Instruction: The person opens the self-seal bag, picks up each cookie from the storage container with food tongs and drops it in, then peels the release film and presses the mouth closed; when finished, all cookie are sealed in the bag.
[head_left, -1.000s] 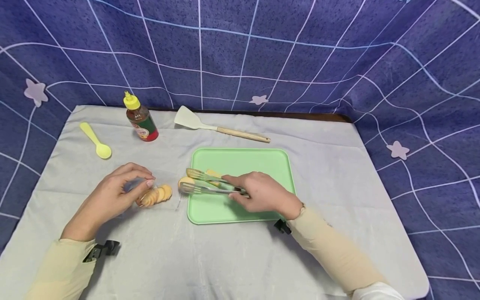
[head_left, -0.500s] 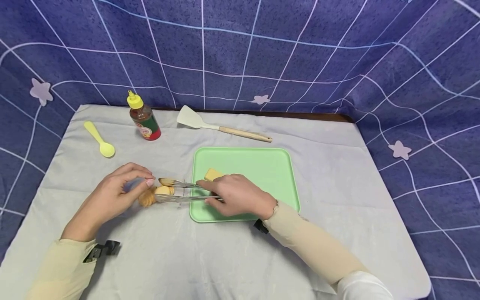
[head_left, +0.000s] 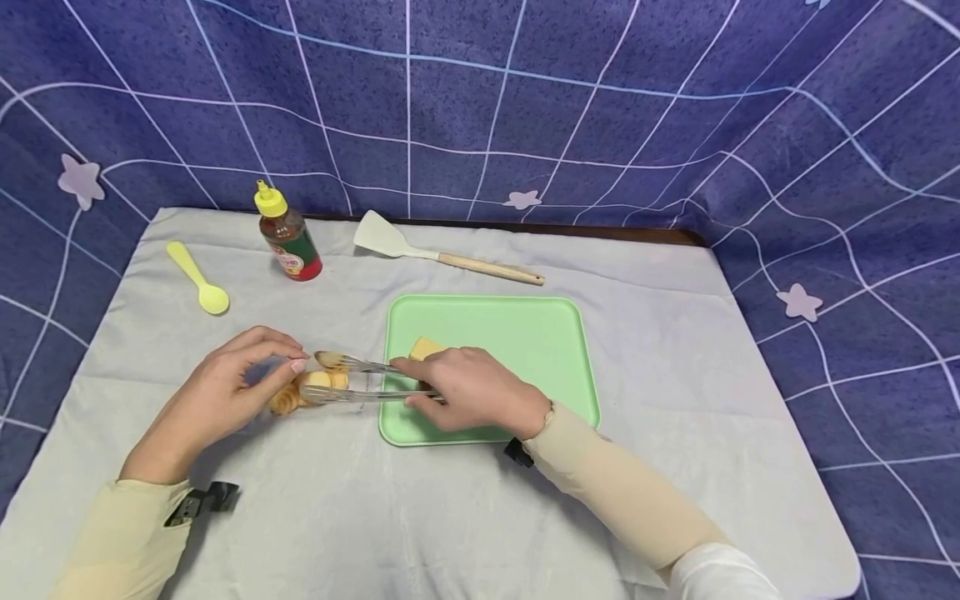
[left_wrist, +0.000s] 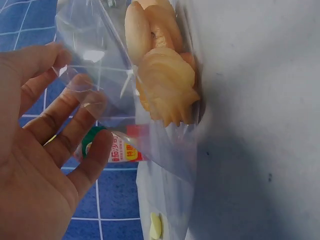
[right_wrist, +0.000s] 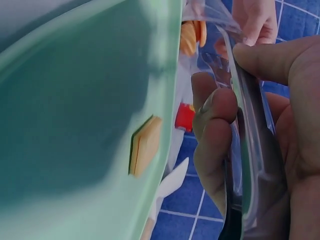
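Note:
My left hand (head_left: 225, 392) pinches the edge of a clear plastic bag (left_wrist: 95, 50) between thumb and fingers. Several cookies (left_wrist: 165, 80) lie inside the bag, one of them ridged like a piped swirl. My right hand (head_left: 480, 387) grips a pair of metal tongs (head_left: 375, 396). In the head view the tongs' two tips are spread on either side of the cookies at the bag's right end; whether they touch a cookie I cannot tell. A square yellowish cookie (right_wrist: 146, 146) rests on the green tray (head_left: 517, 325), partly behind my right hand in the head view.
Behind the tray lies a white spatula (head_left: 386, 237) with a wooden handle. A sauce bottle (head_left: 288, 242) with a yellow cap stands at the back left. Left of it is a yellow spoon (head_left: 202, 287). A patterned blue curtain (head_left: 465, 108) rises behind the cloth-covered table (head_left: 660, 375).
My right hand has moved the tongs left, from over the tray to the cookies at the bag. Their tips have shifted only slightly in the last half second. My left hand has stayed put.

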